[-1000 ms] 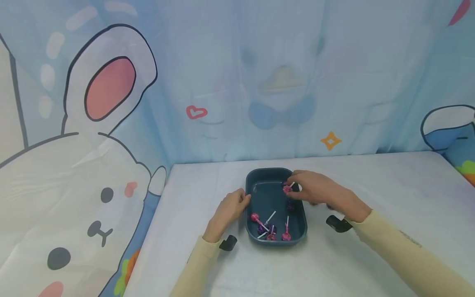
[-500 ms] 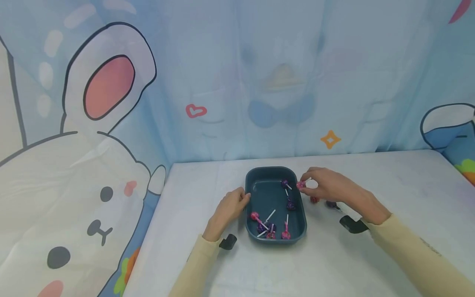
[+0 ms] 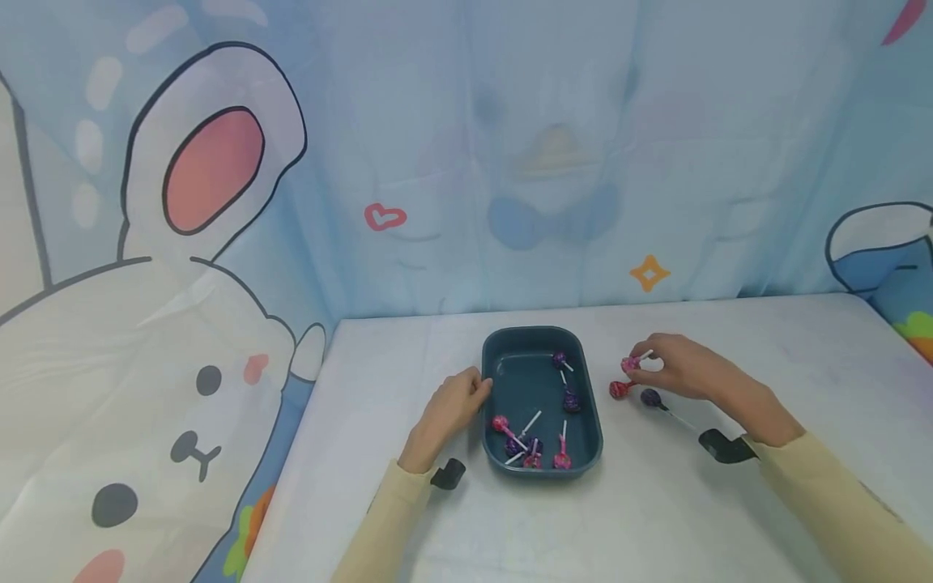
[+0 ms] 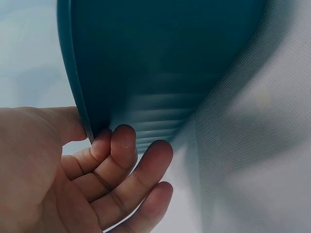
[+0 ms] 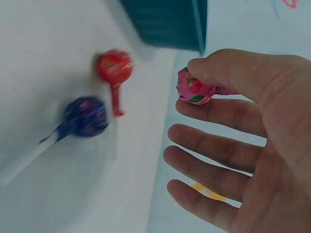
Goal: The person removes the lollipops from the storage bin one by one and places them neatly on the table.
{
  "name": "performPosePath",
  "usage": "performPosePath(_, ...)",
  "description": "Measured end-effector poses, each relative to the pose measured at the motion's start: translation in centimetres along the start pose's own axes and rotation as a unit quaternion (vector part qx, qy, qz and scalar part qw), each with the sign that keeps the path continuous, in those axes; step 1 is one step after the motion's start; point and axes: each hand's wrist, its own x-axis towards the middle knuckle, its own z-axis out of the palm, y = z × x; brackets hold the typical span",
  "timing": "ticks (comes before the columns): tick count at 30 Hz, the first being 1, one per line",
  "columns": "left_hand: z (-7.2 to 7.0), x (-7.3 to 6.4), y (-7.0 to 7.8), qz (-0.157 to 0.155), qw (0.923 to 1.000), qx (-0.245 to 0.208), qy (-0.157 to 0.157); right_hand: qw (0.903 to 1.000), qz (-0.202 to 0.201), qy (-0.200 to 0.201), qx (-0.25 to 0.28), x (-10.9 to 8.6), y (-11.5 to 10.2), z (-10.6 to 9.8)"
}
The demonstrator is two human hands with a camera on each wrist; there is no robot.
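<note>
Between thumb and forefinger, my right hand (image 3: 688, 366) pinches a pink lollipop (image 5: 194, 88) by its wrapped head, raised over the table to the right of the tray. Below that hand a red lollipop (image 3: 619, 390) and a dark purple lollipop (image 3: 651, 397) lie on the cloth. My left hand (image 3: 453, 409) grips the left rim of the teal tray (image 3: 487, 356), thumb on one side of the rim and curled fingers on the outer side. Inside the tray, two purple lollipops (image 3: 572, 401) lie along the right side, and several pink and purple lollipops (image 3: 533, 461) lie toward the near end.
A white cloth (image 3: 656, 502) covers the table. Behind it hangs a pale blue curtain (image 3: 452, 146) with cartoon prints, and a printed rabbit (image 3: 182, 364) fills the left side. Each wrist carries a small black camera (image 3: 725, 446).
The right hand has moved right, from over the tray to above the table, carrying the pink lollipop out. The red and purple lollipops have come into view. The left hand has stayed on the rim.
</note>
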Motion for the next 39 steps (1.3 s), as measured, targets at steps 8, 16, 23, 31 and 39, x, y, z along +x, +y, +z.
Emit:
performPosePath(8, -0.1, -0.1, 0.1, -0.002, 1.0000, -0.006, -0.004, 0.9985, 0.042, -0.018, 0.030, -0.9, 2.1, 0.9)
performPosePath(16, -0.1, -0.1, 0.1, -0.005, 0.9999, -0.009, -0.005, 0.9979, 0.056, -0.030, 0.014, -1.4, 4.0, 1.6)
performPosePath(23, -0.2, -0.1, 0.1, -0.010, 0.9998, -0.015, -0.007, 0.9976, 0.059, -0.034, -0.014, -1.3, 5.0, 2.2)
performPosePath(31, -0.2, 0.0, 0.1, -0.002, 0.9999, -0.010, -0.005, 0.9971, 0.058, -0.028, -0.041, -1.3, 5.4, 3.3)
performPosePath(39, -0.1, 0.0, 0.0, -0.003, 0.9999, -0.012, -0.007, 0.9969, 0.061, -0.026, -0.042, -1.4, 5.3, 3.5)
